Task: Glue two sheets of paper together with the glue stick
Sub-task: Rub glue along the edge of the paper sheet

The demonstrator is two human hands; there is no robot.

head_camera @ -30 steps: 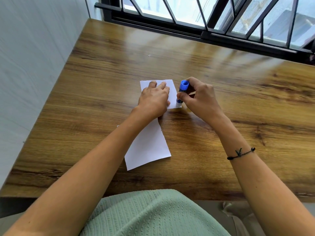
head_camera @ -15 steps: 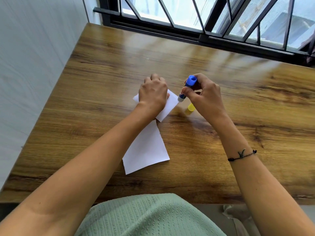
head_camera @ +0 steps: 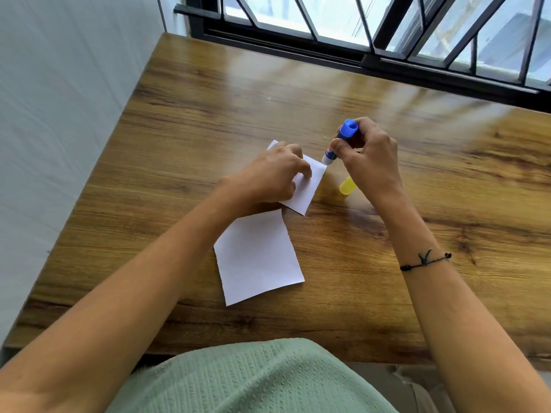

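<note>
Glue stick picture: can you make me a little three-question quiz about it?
1. True or false: the right hand grips the blue glue stick.
2. What does the left hand press down? A) the small white paper sheet B) the yellow plastic cap C) the black string bracelet
3. Fill in: the glue tip touches the small sheet's ____ corner.

Key: 1 true; 2 A; 3 right.

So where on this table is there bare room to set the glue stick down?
Bare wood lies between the hands and the window frame, and right of the yellow cap. It is crowded around the two white paper sheets.
</note>
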